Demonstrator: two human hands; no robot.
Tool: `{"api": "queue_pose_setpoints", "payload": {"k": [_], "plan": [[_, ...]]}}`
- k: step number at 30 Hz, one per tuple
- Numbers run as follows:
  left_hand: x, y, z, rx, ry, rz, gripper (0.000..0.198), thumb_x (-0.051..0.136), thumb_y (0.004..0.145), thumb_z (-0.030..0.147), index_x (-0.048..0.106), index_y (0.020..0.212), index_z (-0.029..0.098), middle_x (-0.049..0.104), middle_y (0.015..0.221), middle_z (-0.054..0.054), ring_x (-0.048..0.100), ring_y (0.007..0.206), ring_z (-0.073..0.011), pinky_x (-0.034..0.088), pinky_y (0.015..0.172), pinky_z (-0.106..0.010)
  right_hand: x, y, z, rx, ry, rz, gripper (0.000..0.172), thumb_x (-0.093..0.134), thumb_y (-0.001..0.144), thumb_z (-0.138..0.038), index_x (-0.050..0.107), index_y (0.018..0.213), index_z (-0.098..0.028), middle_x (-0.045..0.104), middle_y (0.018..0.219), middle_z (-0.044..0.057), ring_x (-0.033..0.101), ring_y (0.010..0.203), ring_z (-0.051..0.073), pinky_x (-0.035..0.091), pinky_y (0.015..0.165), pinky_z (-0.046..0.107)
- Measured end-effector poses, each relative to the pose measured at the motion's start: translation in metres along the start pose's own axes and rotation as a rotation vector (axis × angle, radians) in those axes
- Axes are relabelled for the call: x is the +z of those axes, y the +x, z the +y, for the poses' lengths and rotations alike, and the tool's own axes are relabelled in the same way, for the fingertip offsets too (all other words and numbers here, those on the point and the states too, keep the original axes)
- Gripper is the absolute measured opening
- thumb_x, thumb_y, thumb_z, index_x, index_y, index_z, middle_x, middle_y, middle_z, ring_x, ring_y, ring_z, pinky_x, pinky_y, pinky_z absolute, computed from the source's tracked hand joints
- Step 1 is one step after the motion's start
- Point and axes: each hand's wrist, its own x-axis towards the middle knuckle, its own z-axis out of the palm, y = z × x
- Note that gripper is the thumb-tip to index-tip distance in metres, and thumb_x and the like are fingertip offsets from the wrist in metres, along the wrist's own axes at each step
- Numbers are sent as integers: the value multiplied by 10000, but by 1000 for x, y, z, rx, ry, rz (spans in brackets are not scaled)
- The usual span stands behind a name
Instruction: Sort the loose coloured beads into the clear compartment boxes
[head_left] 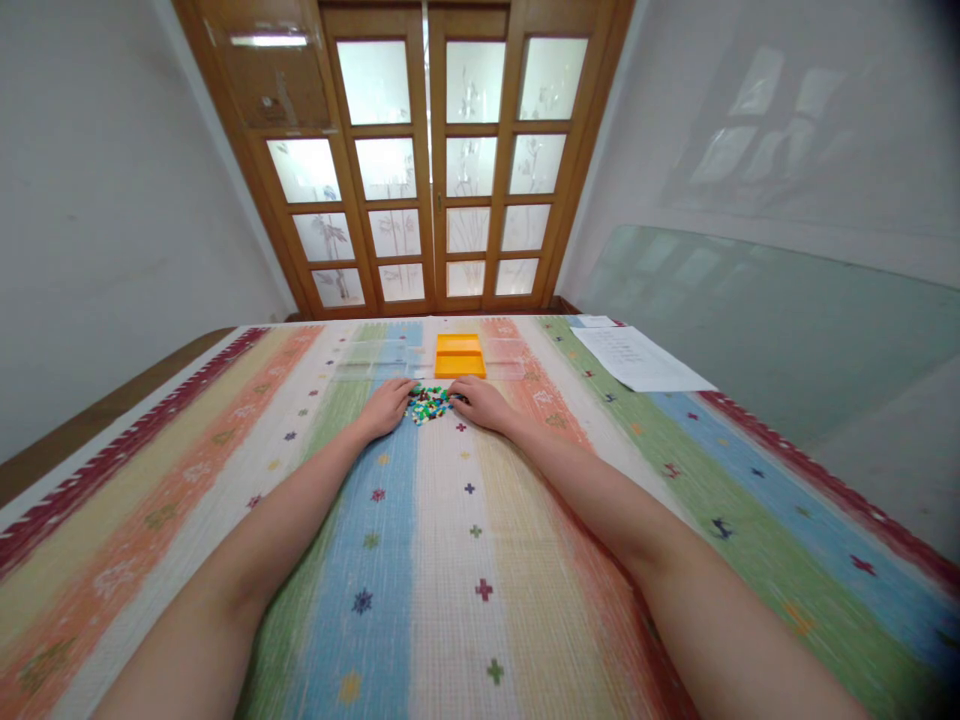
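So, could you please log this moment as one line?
left hand: beside pile of coloured bits | right hand: beside pile | orange tray: beyond pile

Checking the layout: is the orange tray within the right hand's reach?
Probably yes: the right hand rests by the pile of coloured pieces, and the orange tray lies just beyond it with nothing between.

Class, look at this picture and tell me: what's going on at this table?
A person stretches both arms over a striped cloth. The left hand and right hand rest on either side of a small pile of coloured pieces, fingertips at its edges. Just beyond the pile sits an orange tray; a sheet of paper lies further right.
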Motion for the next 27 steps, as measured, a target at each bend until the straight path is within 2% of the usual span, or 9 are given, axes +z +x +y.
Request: {"api": "queue_pose_setpoints", "payload": {"k": [7,13,17,21,27], "plan": [[0,1,-1,-34,80,-57,485,401,1072,334,533,1517,194,621,1457,-131,542,1358,-269,377,1202,-442,0,0,1,11,-12,0,156,631,1015,-228,753,1106,-195,728,1111,88,634,1052,219,465,943,325],[-1,7,4,-133,217,-63,500,418,1076,476,552,1495,238,622,1308,-132,563,1242,-291,423,1096,-425,0,0,0,18,-16,-2,164,623,1020,-229,758,1109,-200,730,1108,83,636,1056,214,458,942,318],[-1,13,14,-193,294,-76,498,418,1065,556,623,1409,261,607,1251,-136,555,1202,-318,432,1028,-434,2,1,2,10,-20,-1,164,619,1020,-231,757,1103,-199,731,1088,81,639,1043,217,459,926,317],[-2,15,19,-215,326,-86,496,400,1067,573,671,1324,248,602,1224,-138,552,1184,-322,432,996,-430,3,1,4,7,-22,-5,161,620,1021,-233,757,1099,-202,733,1084,76,638,1049,217,457,929,317],[-2,15,19,-254,303,-73,490,405,1071,554,632,1387,257,599,1257,-135,543,1213,-313,416,1006,-415,1,1,2,14,-22,-14,159,621,1024,-237,762,1088,-200,735,1084,78,639,1050,213,457,933,313]]}}
